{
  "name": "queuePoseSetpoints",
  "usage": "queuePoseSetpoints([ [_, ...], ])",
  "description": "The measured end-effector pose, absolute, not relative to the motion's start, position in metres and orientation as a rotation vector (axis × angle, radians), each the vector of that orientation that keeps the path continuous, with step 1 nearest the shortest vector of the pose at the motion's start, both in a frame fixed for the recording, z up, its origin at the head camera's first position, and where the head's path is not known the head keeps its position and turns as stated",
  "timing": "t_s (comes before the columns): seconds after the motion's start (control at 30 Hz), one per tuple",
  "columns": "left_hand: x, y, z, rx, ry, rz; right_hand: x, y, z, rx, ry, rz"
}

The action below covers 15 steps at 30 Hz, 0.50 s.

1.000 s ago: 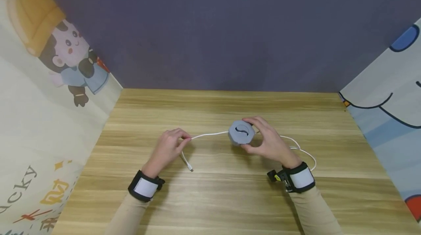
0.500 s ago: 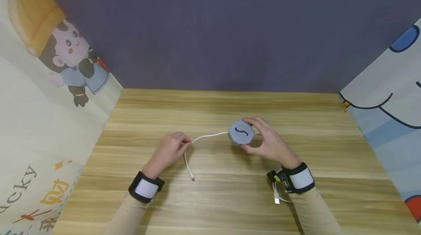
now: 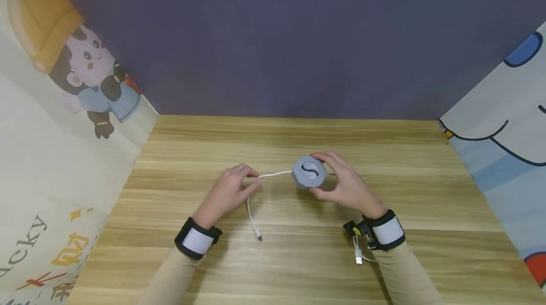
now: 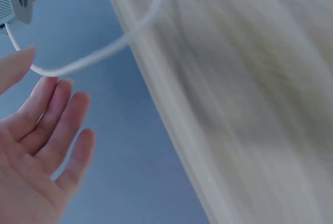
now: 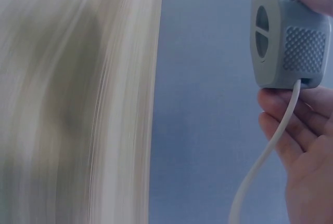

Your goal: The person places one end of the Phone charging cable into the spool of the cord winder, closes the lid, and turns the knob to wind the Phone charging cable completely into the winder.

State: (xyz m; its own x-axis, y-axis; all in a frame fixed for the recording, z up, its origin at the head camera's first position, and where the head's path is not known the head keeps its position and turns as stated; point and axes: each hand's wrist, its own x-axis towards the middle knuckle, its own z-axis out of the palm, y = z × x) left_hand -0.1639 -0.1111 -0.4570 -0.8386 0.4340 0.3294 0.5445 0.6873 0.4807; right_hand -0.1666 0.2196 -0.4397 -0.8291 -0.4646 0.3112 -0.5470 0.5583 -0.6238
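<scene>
My right hand grips a grey, many-sided cable winder between thumb and fingers, above the table. An S-shaped slot marks its round centre, and textured patches cover its sides in the right wrist view. White cable leaves it toward my left hand. There the thumb and fingers stand apart, with the cable passing between them and touching the fingertips. Beyond that hand the cable hangs down to a small plug. From the winder's other side, more cable runs down, and a USB plug shows beside my right wrist.
A wood-grain table lies under both hands. Behind it stands a dark blue-grey wall. Printed cartoon panels border the left and right sides. Each wrist wears a black band with a camera mount.
My left hand has moved right toward the winder, and its thumb and fingers have parted. The small plug hangs lower and further right. The USB end has come into view by the right wrist.
</scene>
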Motion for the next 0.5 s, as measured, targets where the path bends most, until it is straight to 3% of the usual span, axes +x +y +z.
queuePoseSetpoints([
  [0.5,-0.169,-0.065,-0.436,-0.981,-2.464,-0.872,-0.168,0.214,-0.44,0.943,-2.634,1.141],
])
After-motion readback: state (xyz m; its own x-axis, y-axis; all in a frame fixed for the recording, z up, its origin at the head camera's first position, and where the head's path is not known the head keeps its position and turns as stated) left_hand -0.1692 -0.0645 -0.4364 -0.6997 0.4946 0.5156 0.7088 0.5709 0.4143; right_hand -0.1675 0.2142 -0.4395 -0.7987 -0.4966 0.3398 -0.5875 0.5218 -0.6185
